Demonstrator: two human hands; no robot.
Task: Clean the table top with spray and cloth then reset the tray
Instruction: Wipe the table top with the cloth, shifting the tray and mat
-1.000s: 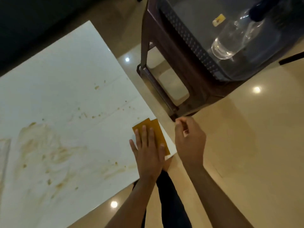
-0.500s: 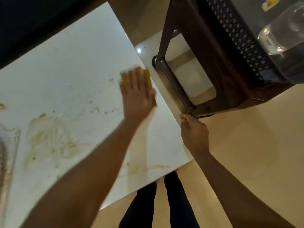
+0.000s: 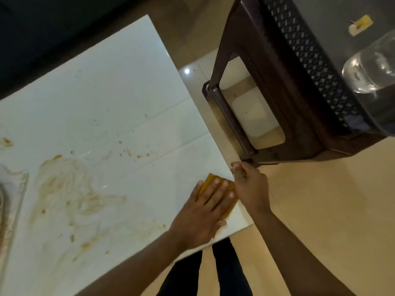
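Left hand [image 3: 205, 212] lay flat, fingers spread, pressing the folded mustard-yellow cloth [image 3: 229, 201] onto the stain-smeared white table top [image 3: 111, 99] at its four-o'clock corner, right hand [image 3: 251, 188] loosely curled, holding nothing.

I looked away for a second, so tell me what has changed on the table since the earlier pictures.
The left hand swept the yellow cloth up the table's right edge, then back down to the near corner, flat on it throughout. The right hand stayed loosely curled beside that edge. The brown smears on the table top look unchanged.
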